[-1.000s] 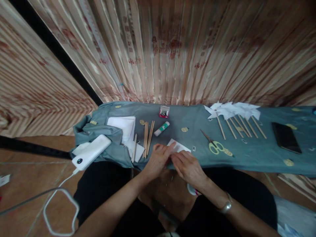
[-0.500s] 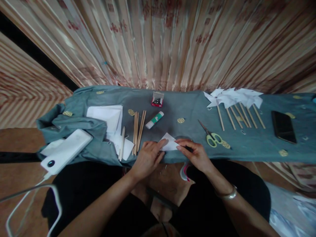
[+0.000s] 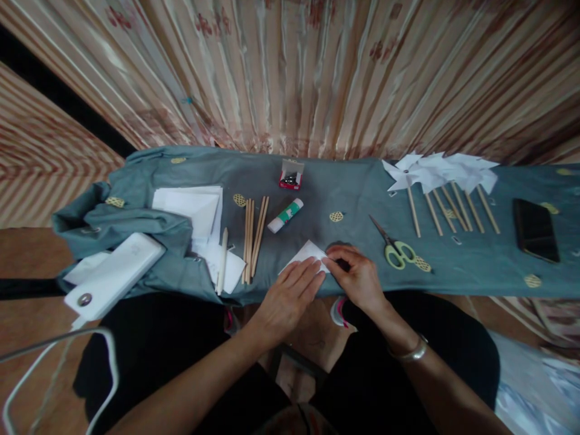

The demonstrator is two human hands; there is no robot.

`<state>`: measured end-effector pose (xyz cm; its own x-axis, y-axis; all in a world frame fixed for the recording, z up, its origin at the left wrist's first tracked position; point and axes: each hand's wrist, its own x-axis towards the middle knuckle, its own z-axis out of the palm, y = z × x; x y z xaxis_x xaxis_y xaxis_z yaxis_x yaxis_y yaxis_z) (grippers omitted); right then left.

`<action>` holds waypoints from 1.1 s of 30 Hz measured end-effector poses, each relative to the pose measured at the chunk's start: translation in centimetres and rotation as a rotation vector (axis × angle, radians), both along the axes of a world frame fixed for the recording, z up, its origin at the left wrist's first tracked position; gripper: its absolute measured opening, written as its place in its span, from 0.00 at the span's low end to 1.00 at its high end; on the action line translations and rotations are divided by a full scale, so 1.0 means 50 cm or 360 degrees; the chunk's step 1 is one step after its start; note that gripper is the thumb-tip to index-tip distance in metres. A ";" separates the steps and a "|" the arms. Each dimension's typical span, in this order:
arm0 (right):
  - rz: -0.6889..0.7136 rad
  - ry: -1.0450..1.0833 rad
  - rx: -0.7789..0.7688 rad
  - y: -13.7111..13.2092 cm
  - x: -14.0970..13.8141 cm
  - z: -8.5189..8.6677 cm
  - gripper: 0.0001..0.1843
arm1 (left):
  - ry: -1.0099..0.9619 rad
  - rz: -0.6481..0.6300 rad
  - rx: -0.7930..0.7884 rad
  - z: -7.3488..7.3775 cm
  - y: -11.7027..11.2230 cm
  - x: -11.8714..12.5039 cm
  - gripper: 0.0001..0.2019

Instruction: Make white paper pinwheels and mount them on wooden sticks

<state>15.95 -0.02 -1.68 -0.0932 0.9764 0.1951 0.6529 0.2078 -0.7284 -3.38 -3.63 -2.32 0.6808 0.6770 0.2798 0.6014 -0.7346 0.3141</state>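
Currently the sm. white paper (image 3: 309, 248) – plain, straight-edged, one corner pointing away from the person, lower part hidden – lies on the surface (image 3: 353, 187) nr. its front edge, w/ glue stick (image 3: 285, 215) just beyond + scissors (image 3: 390, 243) off to the right. L hand (image 3: 286, 299) rests flat on it, fingers straight, close together; R hand (image 3: 359, 279) pinches its right corner betw. thumb + index.

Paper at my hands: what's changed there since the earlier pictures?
Over the last half second, your left hand has shifted right and now lies across the near part of the paper. Since the first picture, your right hand has moved right, to the paper's right edge. Both hands touch the paper in every picture. The glue stick, scissors, sticks and pinwheels lie as they were.
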 end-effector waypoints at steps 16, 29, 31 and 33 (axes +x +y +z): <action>-0.0052 -0.0166 0.0051 0.009 -0.008 -0.003 0.06 | 0.0066 0.0058 -0.0103 -0.029 -0.012 0.000 0.25; -0.0035 -0.0218 0.0066 0.011 -0.006 -0.008 0.08 | 0.0128 0.0068 -0.0065 -0.035 -0.014 0.002 0.25; -0.0010 -0.0231 0.0095 0.005 -0.004 -0.010 0.08 | 0.0145 0.0069 -0.0062 -0.037 -0.013 0.003 0.26; 0.0021 -0.0232 0.0141 -0.005 -0.001 -0.013 0.11 | 0.0182 0.0076 -0.0051 -0.037 -0.013 0.003 0.26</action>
